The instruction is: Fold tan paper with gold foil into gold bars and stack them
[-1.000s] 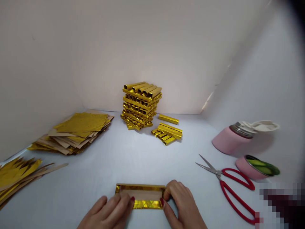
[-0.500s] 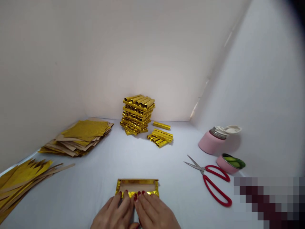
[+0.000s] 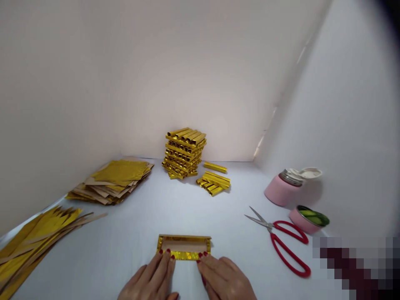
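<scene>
A gold foil paper with folded edges lies flat near the front of the table, its tan inner side showing in the middle. The fingertips of my left hand press on its near fold at the left end. At the right end of that fold rest the fingertips of my right hand. Both hands have their fingers stretched out and hold nothing. Off to the right lie scissors with red handles, their blades apart.
At the back stands a stack of gold paper tubes, with several loose tubes beside it. Gold sheets and cut strips lie left. A pink bottle and a pink dish with green pieces stand right.
My hands have moved apart along the near fold, the right hand sliding to the right end. More of the fold now shows between them. The view has shifted slightly.
</scene>
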### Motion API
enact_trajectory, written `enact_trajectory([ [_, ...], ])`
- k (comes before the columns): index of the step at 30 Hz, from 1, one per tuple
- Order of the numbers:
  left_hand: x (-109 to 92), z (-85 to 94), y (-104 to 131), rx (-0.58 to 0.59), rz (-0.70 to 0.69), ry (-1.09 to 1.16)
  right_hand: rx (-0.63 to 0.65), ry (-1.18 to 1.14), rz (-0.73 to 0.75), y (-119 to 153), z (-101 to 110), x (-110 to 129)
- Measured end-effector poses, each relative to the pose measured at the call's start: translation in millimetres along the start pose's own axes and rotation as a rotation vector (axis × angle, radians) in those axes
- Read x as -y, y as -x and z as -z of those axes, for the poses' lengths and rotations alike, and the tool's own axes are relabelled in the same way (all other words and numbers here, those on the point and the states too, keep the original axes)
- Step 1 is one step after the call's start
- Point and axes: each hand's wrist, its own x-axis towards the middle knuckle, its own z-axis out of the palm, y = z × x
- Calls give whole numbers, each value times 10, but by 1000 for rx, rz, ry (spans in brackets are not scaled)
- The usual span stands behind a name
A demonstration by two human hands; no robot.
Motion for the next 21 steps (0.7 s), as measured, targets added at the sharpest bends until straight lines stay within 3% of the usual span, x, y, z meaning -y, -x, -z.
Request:
enact_trajectory([
  [9,55,-44,139,146,7,5,22,58,89,0,17,-30],
  [15,71,-74,260,66,30,9,73,55,113,38,14,-81],
  [21,95,-3,211,62,-3,-105,-44,39,68,38,-29,-51],
])
